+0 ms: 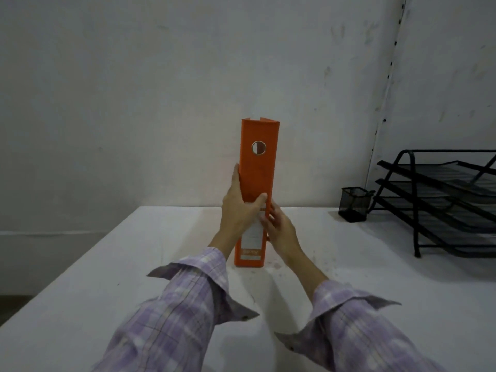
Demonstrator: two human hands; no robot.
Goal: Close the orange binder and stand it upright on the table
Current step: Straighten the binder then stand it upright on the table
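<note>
The orange binder [258, 173] stands upright and closed on the white table [134, 264], its spine facing me with a round finger hole near the top and a white label low down. My left hand [237, 205] wraps the spine from the left, thumb across the front. My right hand [279, 229] presses against the binder's right side lower down, fingers touching the edge. The binder's bottom rests on the table near the middle.
A black mesh pen cup [353, 204] stands at the back right. Beside it is a black stacked wire letter tray [440, 200] at the right edge. A pale wall rises just behind the table.
</note>
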